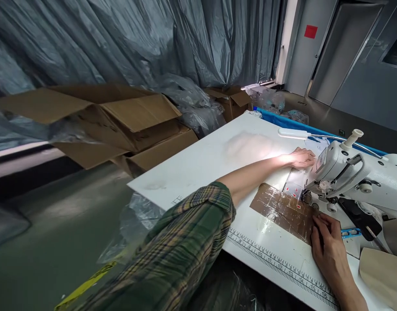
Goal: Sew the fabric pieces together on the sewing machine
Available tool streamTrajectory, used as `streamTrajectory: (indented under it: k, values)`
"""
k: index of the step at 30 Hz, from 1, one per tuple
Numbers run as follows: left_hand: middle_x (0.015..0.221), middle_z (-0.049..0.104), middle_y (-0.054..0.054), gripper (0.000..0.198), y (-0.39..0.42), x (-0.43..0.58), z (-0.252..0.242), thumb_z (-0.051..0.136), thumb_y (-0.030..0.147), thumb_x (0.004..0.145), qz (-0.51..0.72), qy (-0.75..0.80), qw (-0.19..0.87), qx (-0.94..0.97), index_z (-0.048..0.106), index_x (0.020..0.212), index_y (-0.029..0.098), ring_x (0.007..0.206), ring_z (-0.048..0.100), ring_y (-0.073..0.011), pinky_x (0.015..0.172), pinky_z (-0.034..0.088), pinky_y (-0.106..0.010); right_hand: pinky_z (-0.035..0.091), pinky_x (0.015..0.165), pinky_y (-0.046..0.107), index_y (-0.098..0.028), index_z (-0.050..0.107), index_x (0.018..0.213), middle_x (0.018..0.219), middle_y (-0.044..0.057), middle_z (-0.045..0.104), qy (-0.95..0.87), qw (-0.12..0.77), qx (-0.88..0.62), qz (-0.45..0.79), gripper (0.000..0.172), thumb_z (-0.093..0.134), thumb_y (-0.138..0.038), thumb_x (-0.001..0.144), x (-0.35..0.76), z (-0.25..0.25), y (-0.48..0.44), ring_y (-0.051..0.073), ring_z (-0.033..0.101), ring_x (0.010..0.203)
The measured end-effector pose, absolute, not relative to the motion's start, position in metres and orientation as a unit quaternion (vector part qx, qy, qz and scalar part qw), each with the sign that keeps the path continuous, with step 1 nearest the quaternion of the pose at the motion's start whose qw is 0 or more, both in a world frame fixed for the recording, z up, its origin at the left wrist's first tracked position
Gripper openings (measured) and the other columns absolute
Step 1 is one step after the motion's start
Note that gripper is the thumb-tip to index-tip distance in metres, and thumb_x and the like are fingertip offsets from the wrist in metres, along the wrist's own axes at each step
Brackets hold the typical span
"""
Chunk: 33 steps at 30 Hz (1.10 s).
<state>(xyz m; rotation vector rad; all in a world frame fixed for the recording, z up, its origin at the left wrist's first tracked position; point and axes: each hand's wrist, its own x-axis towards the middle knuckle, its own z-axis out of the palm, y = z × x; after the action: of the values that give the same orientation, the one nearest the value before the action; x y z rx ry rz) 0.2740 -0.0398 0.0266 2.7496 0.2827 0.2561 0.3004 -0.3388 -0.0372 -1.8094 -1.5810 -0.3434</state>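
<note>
My left hand reaches across the white table and lies flat, fingers out, on white fabric behind the head of the white sewing machine. My right hand rests on the table in front of the machine, fingers stretched and pressing on the near edge of a brown taped patch. Small pale pieces with red marks lie under the needle area. My left sleeve is green plaid.
A printed ruler runs along the table's near edge. Open cardboard boxes and plastic sheeting stand to the left. A thin lamp shines over the machine. Tan fabric lies at the right.
</note>
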Motion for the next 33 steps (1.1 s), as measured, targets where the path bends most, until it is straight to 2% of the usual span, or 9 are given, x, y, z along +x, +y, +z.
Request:
streamTrajectory:
  k: [4, 9, 15, 19, 22, 26, 29, 33]
  values:
    - [0.148, 0.046, -0.011, 0.035, -0.037, 0.248, 0.031, 0.044, 0.029, 0.097, 0.119, 0.100, 0.157, 0.975, 0.057, 0.129, 0.020, 0.138, 0.042, -0.0276, 0.115, 0.032, -0.047, 0.061, 0.076, 0.038, -0.018, 0.066, 0.110, 0.113, 0.015, 0.058, -0.618, 0.350, -0.690, -0.139, 0.036, 0.038, -0.038, 0.100, 0.301, -0.039, -0.339, 0.022, 0.063, 0.097]
    - [0.138, 0.056, -0.012, 0.033, -0.032, 0.186, 0.034, 0.056, 0.029, 0.092, 0.209, 0.094, 0.129, 0.965, 0.062, 0.123, 0.020, 0.130, 0.051, -0.0240, 0.112, 0.039, -0.039, 0.059, 0.076, 0.037, -0.017, 0.064, 0.113, 0.114, 0.015, 0.057, -0.632, 0.343, -0.679, -0.147, 0.033, 0.039, -0.035, 0.100, 0.302, -0.038, -0.339, 0.022, 0.062, 0.097]
    - [0.131, 0.061, -0.011, 0.038, -0.020, 0.083, 0.034, 0.053, 0.034, 0.094, 0.294, 0.193, 0.118, 0.929, 0.060, 0.128, 0.018, 0.121, 0.057, -0.0234, 0.107, 0.045, -0.042, 0.058, 0.078, 0.039, -0.014, 0.062, 0.113, 0.114, 0.016, 0.056, -0.652, 0.314, -0.666, -0.184, 0.034, 0.038, -0.034, 0.100, 0.306, -0.041, -0.340, 0.023, 0.063, 0.095]
    - [0.118, 0.067, -0.008, 0.033, -0.018, 0.041, 0.027, 0.055, 0.037, 0.092, 0.337, 0.282, 0.172, 0.882, 0.068, 0.115, 0.017, 0.107, 0.065, -0.0195, 0.098, 0.051, -0.035, 0.058, 0.079, 0.040, -0.014, 0.062, 0.113, 0.115, 0.016, 0.055, -0.669, 0.292, -0.653, -0.200, 0.034, 0.041, -0.036, 0.099, 0.315, -0.046, -0.343, 0.024, 0.062, 0.098]
    - [0.108, 0.070, -0.006, 0.028, -0.020, 0.034, 0.019, 0.058, 0.039, 0.091, 0.326, 0.316, 0.211, 0.866, 0.073, 0.102, 0.018, 0.098, 0.067, -0.0186, 0.090, 0.053, -0.032, 0.057, 0.085, 0.039, -0.014, 0.062, 0.114, 0.115, 0.016, 0.055, -0.688, 0.270, -0.644, -0.195, 0.033, 0.043, -0.035, 0.098, 0.322, -0.046, -0.344, 0.025, 0.061, 0.103]
    - [0.102, 0.070, -0.004, 0.022, -0.022, 0.038, 0.015, 0.068, 0.039, 0.084, 0.270, 0.339, 0.180, 0.883, 0.074, 0.095, 0.021, 0.094, 0.066, -0.0200, 0.091, 0.050, -0.034, 0.057, 0.086, 0.038, -0.013, 0.063, 0.113, 0.114, 0.016, 0.056, -0.700, 0.255, -0.634, -0.207, 0.032, 0.045, -0.035, 0.097, 0.329, -0.047, -0.345, 0.025, 0.061, 0.103]
    - [0.096, 0.069, -0.003, 0.018, -0.025, 0.038, 0.017, 0.063, 0.034, 0.088, 0.262, 0.338, 0.170, 0.888, 0.074, 0.086, 0.020, 0.091, 0.066, -0.0191, 0.093, 0.047, -0.036, 0.057, 0.084, 0.036, -0.012, 0.062, 0.113, 0.115, 0.016, 0.055, -0.706, 0.249, -0.626, -0.217, 0.031, 0.046, -0.034, 0.097, 0.333, -0.050, -0.345, 0.024, 0.061, 0.102]
    - [0.103, 0.069, -0.005, 0.021, -0.035, 0.038, 0.024, 0.057, 0.030, 0.092, 0.296, 0.314, 0.134, 0.892, 0.072, 0.084, 0.018, 0.095, 0.065, -0.0195, 0.094, 0.045, -0.038, 0.057, 0.083, 0.038, -0.015, 0.062, 0.114, 0.116, 0.016, 0.056, -0.710, 0.248, -0.620, -0.224, 0.030, 0.047, -0.034, 0.096, 0.337, -0.054, -0.344, 0.024, 0.062, 0.101]
